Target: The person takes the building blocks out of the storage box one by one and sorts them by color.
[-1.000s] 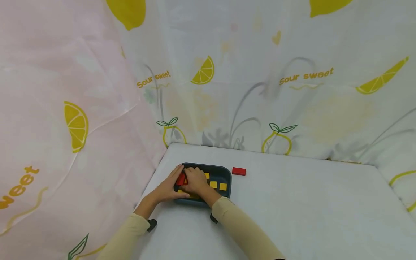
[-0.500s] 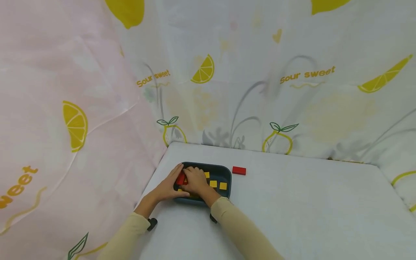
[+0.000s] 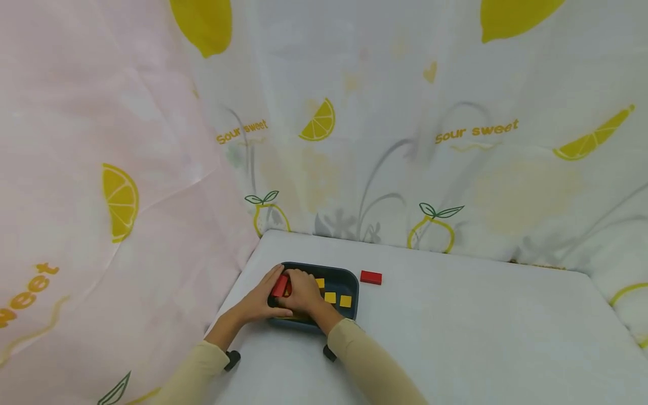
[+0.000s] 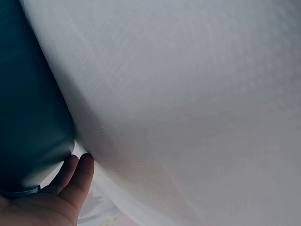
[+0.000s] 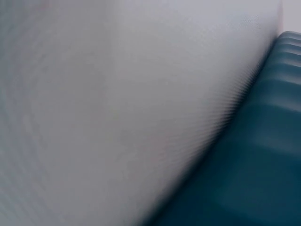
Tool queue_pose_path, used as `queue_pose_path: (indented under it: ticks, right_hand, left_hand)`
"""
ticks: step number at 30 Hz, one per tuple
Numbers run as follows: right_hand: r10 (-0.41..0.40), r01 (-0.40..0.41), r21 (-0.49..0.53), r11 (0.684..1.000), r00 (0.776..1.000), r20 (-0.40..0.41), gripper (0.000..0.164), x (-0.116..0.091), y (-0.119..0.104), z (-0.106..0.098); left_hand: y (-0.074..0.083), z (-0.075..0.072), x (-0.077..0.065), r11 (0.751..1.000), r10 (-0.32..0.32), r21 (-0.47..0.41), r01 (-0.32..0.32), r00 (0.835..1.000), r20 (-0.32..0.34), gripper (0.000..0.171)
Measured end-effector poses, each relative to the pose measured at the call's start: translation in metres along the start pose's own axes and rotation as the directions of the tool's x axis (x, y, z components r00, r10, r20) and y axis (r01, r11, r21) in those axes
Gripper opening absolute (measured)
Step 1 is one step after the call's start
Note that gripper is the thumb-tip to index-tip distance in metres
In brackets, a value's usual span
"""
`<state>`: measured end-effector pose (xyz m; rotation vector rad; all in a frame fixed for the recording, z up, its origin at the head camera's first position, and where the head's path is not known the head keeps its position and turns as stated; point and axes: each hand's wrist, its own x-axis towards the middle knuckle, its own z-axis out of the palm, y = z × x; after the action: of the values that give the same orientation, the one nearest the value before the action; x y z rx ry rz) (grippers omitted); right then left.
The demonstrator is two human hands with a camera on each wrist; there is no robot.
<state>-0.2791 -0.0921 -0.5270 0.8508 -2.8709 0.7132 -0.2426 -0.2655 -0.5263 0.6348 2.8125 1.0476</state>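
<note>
A dark blue rectangular tray (image 3: 349, 275) stands on the white table, with several small yellow squares (image 3: 330, 297) inside. At its left end a red block (image 3: 280, 286) sits tilted between the hands. My left hand (image 3: 260, 301) spans that end, fingers stretched along the left side and thumb over the front rim. The left wrist view shows two straight fingers (image 4: 80, 181) beside the tray's outer wall (image 4: 33, 103). My right hand (image 3: 302, 292) reaches into the tray with curled fingers, index finger and thumb at the red block. The palm hides part of the contents.
A second red block (image 3: 371, 277) lies on the white table (image 3: 455, 332), just right of the tray's back corner. A lemon-print cloth (image 3: 374, 169) hangs behind and on the left. The right wrist view shows the tray's outer wall (image 5: 254, 174) and white tabletop.
The head view has tilted up slightly, so everything sits lower. The red block between the hands shows a little more; both hands stay at the tray's left end.
</note>
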Motion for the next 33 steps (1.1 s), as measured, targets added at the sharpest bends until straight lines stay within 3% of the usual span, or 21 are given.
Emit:
queue_pose_path:
  ticks: [3,7,12,19,23,28,33]
  right_hand:
    - [0.010,-0.010,0.063,0.998,1.000,-0.005,0.066,-0.002,0.000,-0.002]
    - [-0.038,0.043,0.109,0.993,0.998,-0.045,0.066,0.001,0.002,-0.002]
    - [-0.104,0.112,0.088,0.990,0.990,-0.092,0.065,0.006,0.003,0.001]
    - [-0.026,0.034,0.156,0.987,0.998,-0.056,0.074,0.001,0.003,0.000]
    - [-0.021,0.032,0.170,0.985,0.998,-0.065,0.065,-0.003,0.006,0.000]
    - [0.007,0.017,0.206,0.979,0.993,-0.114,0.057,-0.007,0.010,0.000]
    - [-0.039,0.069,0.220,0.973,0.989,-0.139,0.056,-0.002,0.011,0.000]
  left_hand:
    - [0.000,0.001,0.000,1.000,-0.004,-0.005,0.004,1.000,0.022,0.117]
    - [0.000,-0.001,0.001,1.000,-0.006,0.000,0.006,1.000,0.018,0.118]
    - [-0.002,-0.006,0.003,1.000,0.000,0.029,0.000,1.000,-0.002,0.117]
    - [-0.002,-0.005,0.001,1.000,-0.012,0.017,0.012,1.000,0.006,0.120]
    - [0.001,-0.001,0.001,0.999,-0.038,-0.003,0.038,0.999,0.008,0.122]
    - [0.003,0.003,0.004,1.000,-0.017,-0.024,0.017,1.000,0.013,0.123]
    - [0.000,0.000,0.002,1.000,-0.003,-0.029,0.003,1.000,-0.010,0.122]
